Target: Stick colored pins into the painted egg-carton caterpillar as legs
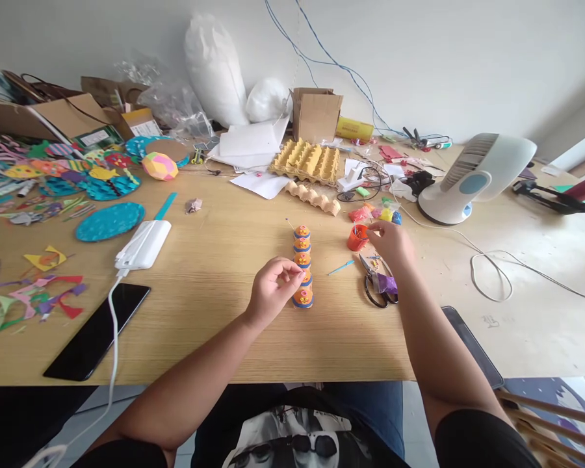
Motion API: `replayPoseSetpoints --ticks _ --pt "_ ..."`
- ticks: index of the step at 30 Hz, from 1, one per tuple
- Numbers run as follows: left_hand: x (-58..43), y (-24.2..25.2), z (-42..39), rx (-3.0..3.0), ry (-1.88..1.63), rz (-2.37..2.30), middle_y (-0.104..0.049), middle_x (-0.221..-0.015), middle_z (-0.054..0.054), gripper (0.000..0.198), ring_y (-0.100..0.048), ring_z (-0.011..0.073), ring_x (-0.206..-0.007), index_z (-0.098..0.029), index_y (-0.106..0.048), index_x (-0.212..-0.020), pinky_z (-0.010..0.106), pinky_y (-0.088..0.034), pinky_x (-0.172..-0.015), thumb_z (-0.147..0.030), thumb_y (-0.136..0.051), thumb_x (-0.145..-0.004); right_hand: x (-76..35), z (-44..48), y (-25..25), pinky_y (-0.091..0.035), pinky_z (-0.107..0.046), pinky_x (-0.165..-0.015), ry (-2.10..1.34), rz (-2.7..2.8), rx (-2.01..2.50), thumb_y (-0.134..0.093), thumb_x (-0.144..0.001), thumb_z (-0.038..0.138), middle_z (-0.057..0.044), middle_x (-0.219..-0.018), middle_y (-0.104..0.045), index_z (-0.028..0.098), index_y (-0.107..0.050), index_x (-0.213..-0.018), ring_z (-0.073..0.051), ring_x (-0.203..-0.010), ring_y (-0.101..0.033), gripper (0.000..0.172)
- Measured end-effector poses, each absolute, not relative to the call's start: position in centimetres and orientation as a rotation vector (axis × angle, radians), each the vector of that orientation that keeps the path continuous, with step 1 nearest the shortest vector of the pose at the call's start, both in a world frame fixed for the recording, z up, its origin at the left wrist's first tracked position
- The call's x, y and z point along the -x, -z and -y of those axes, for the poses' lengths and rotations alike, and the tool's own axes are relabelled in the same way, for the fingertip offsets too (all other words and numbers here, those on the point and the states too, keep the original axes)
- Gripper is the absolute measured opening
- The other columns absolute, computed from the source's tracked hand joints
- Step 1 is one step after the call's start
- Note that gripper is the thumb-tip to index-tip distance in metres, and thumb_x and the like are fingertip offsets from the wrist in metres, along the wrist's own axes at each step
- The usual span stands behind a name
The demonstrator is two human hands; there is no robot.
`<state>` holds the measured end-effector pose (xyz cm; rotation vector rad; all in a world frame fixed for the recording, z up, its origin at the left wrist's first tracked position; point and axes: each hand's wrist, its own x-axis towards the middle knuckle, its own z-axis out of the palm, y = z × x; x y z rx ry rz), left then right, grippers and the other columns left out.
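A strip of egg-carton cups (303, 296), painted orange with blue bands and small decorations, stands lengthwise in front of me. Beside its near left side is my left hand (275, 286), thumb and fingers pinched together; whatever is between them is too small to name. To the right, my right hand (394, 243) is at the rim of a small orange cup (357, 239) with thin sticks inside. Its fingers are closed, and I cannot make out what they hold. Black-handled scissors (374, 292) lie below that hand, with a purple packet (386, 283) against them.
Colourful clay packets (386, 213) lie behind the cup, near yellow egg trays (308, 162). A white fan (472, 179) stands at the right. Leftward lie a black phone (97, 331), a cabled power bank (145, 246) and paper scraps (53, 296).
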<state>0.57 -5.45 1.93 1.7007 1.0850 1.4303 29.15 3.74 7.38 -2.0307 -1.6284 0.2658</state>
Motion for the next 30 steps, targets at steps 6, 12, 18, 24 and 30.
replayPoseSetpoints --ticks 6,12,18,24,30 --pt "-0.7 -2.0 5.5 -1.772 -1.463 -1.071 -0.065 -0.085 0.003 0.008 -0.055 0.0118 -0.071 -0.018 -0.065 -0.084 0.026 -0.047 -0.068 -0.025 -0.067 -0.089 -27.0 -6.5 -8.2 -0.050 -0.036 -0.083 -0.028 2.003 2.418 -0.062 -0.087 0.025 -0.017 -0.118 -0.070 0.017 -0.077 -0.105 -0.031 -0.109 -0.065 0.025" --pt "-0.7 -1.8 5.4 -1.755 -1.487 -1.068 -0.065 -0.086 0.003 0.007 -0.056 0.0123 -0.073 -0.019 -0.066 -0.087 0.026 -0.047 -0.068 -0.025 -0.067 -0.089 -26.5 -8.1 -8.5 -0.051 -0.036 -0.083 -0.088 2.047 2.501 -0.062 -0.085 0.020 -0.016 -0.116 -0.070 0.018 -0.075 -0.109 -0.029 -0.106 -0.066 0.027" --pt "-0.6 -2.2 5.5 -1.608 -1.433 -1.071 -0.067 -0.092 0.005 0.015 -0.061 0.0158 -0.085 -0.019 -0.068 -0.090 0.027 -0.048 -0.074 -0.032 -0.061 -0.095 -26.6 -4.0 -10.5 -0.042 -0.032 -0.069 0.087 1.790 2.148 -0.055 -0.082 0.022 -0.010 -0.097 -0.068 0.020 -0.068 -0.088 -0.024 -0.087 -0.060 0.014" --pt "-0.6 -2.3 5.4 -1.435 -1.379 -1.065 -0.066 -0.087 0.003 0.019 -0.060 0.0133 -0.080 -0.019 -0.067 -0.089 0.024 -0.046 -0.070 -0.036 -0.062 -0.094 -23.5 1.3 -7.2 -0.029 -0.026 -0.054 -0.877 1.450 1.430 -0.054 -0.081 0.032 0.004 -0.061 -0.043 0.022 -0.053 -0.075 -0.012 -0.056 -0.038 0.012" --pt "-0.6 -2.2 5.3 -1.425 -1.352 -1.042 -0.065 -0.081 0.002 0.026 -0.058 0.0130 -0.076 -0.018 -0.066 -0.082 0.024 -0.046 -0.071 -0.041 -0.061 -0.094 -20.3 2.3 -2.8 -0.020 -0.025 -0.051 -1.476 1.306 1.070 -0.068 -0.078 0.043 0.006 -0.060 -0.042 0.020 -0.054 -0.071 -0.008 -0.053 -0.028 0.028"
